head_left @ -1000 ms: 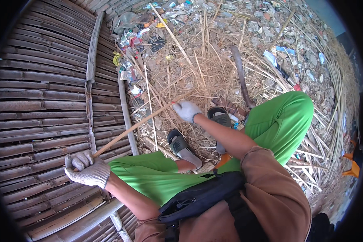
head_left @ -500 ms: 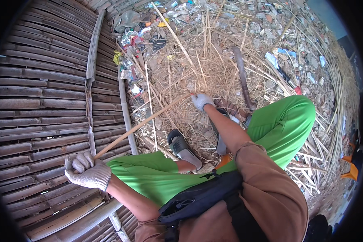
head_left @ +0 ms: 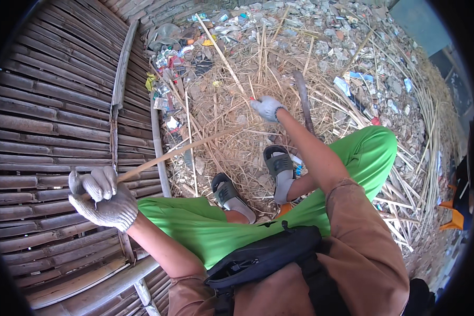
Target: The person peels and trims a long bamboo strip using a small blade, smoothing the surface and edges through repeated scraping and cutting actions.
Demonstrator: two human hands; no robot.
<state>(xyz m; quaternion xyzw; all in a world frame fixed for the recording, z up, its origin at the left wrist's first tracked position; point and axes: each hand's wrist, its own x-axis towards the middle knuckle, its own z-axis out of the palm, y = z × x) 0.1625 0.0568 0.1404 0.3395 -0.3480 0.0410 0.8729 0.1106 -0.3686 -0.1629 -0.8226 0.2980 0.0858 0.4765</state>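
Note:
My left hand [head_left: 106, 197], in a pale knit glove, is closed round the near end of a long thin bamboo strip [head_left: 181, 149]. The strip slants up and right over the straw, its far end blurring into the litter. Beyond that end, my gloved right hand [head_left: 268, 108] has its fingers closed. A small red bit [head_left: 252, 98] shows at its fingertips; what it belongs to is hidden. A gap separates this hand from the visible strip. Just right of it lies a dark curved stick [head_left: 303, 100].
A bamboo slat panel [head_left: 52, 124] fills the left side. Straw, shavings and loose strips [head_left: 224, 55] cover the ground between my sandalled feet [head_left: 229, 192] and the rubbish [head_left: 179, 58] behind. Long split strips [head_left: 432, 113] lie at the right, near an orange plastic piece [head_left: 452, 215].
My right hand has moved up and away from the strip's far end. My left hand has shifted slightly left and up, still holding the strip. My right foot now shows more fully.

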